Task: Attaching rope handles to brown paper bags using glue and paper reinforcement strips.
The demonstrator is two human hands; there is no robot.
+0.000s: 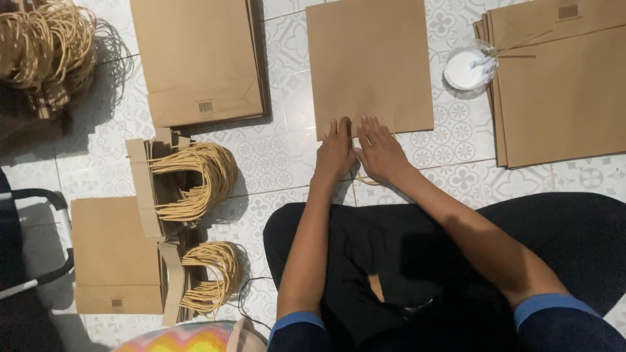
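A flat brown paper bag (369,58) lies on the patterned tile floor in front of me. My left hand (336,153) and my right hand (380,151) rest side by side, palms down and fingers together, pressing on the bag's near edge. A thin loop of twisted paper cord (365,180) peeks out from under my right hand. Neither hand grips anything that I can see.
A stack of brown bags (199,55) lies at the upper left, another stack (564,85) at the right beside a small round container of white paste (467,69). Bundles of cord handles (195,179) (212,277) and a bag (111,254) lie at the left; a cord heap (42,42) sits top left.
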